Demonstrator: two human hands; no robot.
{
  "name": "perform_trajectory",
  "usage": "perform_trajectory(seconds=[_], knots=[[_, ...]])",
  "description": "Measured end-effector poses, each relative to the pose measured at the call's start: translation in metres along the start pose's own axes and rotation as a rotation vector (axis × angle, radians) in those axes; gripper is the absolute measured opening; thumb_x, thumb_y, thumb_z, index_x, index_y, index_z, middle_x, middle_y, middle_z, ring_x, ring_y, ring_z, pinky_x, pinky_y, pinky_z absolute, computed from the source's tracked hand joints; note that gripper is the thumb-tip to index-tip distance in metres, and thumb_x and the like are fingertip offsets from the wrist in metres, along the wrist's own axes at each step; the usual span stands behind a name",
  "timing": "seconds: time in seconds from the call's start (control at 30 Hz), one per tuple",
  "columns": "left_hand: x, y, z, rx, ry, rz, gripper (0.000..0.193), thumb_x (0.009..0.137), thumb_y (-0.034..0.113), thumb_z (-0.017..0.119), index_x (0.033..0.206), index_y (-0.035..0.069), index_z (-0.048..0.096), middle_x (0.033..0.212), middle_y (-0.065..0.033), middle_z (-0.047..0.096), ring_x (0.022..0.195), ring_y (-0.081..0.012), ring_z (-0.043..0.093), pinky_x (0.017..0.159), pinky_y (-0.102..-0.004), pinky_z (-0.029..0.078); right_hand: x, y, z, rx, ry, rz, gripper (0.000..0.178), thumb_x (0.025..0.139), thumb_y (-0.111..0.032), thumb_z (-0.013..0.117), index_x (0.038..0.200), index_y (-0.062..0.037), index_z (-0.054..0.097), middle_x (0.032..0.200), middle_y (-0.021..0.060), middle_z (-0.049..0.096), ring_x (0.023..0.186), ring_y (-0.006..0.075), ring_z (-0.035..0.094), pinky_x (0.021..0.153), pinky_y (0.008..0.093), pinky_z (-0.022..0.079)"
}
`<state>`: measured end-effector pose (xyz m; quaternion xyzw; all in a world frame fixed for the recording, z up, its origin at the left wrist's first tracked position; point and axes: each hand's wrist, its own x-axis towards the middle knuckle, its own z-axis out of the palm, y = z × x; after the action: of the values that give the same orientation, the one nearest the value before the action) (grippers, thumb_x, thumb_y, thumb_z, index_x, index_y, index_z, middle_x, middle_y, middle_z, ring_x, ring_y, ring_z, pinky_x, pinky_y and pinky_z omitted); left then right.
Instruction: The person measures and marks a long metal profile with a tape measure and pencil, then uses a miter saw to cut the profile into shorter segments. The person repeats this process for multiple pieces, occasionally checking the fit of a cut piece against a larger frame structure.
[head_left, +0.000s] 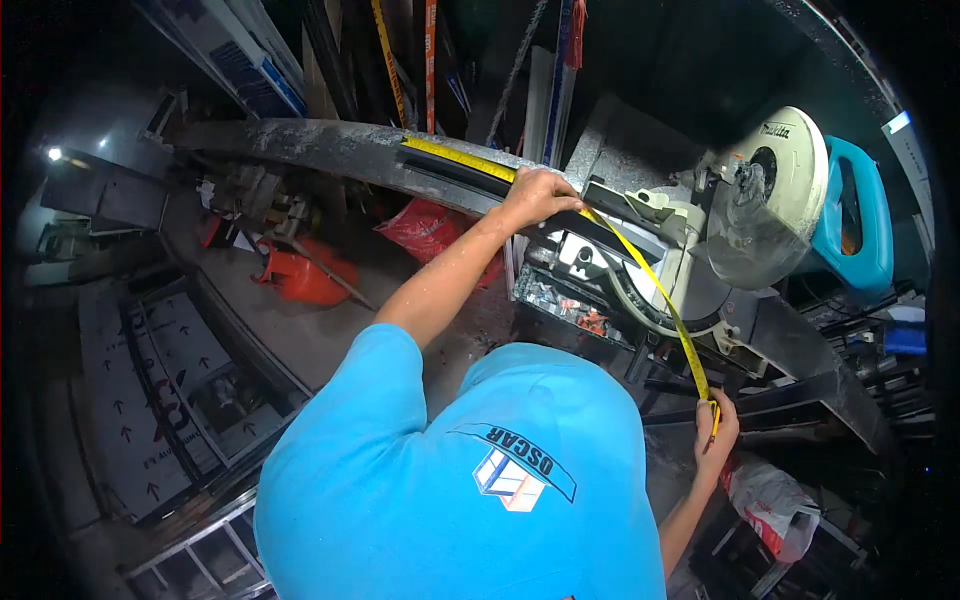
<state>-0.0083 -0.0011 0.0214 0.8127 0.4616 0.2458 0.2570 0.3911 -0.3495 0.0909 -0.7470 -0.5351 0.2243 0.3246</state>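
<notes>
Tape measure (689, 347) runs between two hands beside a saw

Yellow and long, the tape measure lies flat along a dark bar (450, 170) on the narrow bench (330, 148), passes under the left hand (538, 196), then slants down in front of the saw (785, 200) to the right hand (716, 437). The left fingers are drawn in narrow, pinching the tape at the near edge of the bench. The right fingers are curled closed around its lower stretch, low and well out to the right; a small yellow and dark piece shows there, but whether it is the tape's case I cannot tell.

The saw has a round cream guard and a teal handle (858, 220), and stands just right of the left hand. A box (565, 300) of small scraps sits below the saw's base. Under the bench, a red bag (415, 230) lies near an orange container (305, 270). A white and red plastic bag (780, 510) is just beside the right wrist. Printed panels (190, 390) lie at far left.
</notes>
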Motion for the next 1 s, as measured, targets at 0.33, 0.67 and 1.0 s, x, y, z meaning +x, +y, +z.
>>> perform_trajectory(seconds=[0.33,0.67,1.0], knots=[[0.000,-0.008,0.001,-0.027,-0.004,-0.011,0.028,0.087,0.044,0.075,0.095,0.019,0.084,0.093,-0.0033,0.079,0.094,-0.0229,0.071,0.095,-0.0439,0.036,0.006,0.014,0.004,-0.041,0.015,-0.039,0.033,0.095,-0.020,0.067,0.115,0.0067,0.068,0.089,0.0062,0.063,0.074,0.0110,0.056,0.068,0.0259,0.045],[0.005,-0.002,0.008,0.006,0.025,0.072,0.029,0.088,0.039,0.078,0.096,0.012,0.083,0.093,-0.0081,0.078,0.090,-0.0239,0.074,0.088,-0.0370,0.052,0.005,0.002,-0.002,-0.001,-0.013,0.047,0.029,0.096,-0.019,0.067,0.112,0.0061,0.068,0.099,0.0184,0.068,0.090,0.0285,0.066,0.086,0.0348,0.051],[0.002,-0.007,0.013,0.022,0.131,0.156,0.021,0.081,0.032,0.084,0.089,0.012,0.083,0.085,-0.0052,0.070,0.089,-0.0252,0.066,0.081,-0.0392,0.050,0.017,-0.012,0.018,0.006,-0.002,0.146,0.034,0.096,-0.027,0.067,0.108,0.0052,0.070,0.091,0.0177,0.069,0.083,0.0266,0.066,0.077,0.0357,0.050]])
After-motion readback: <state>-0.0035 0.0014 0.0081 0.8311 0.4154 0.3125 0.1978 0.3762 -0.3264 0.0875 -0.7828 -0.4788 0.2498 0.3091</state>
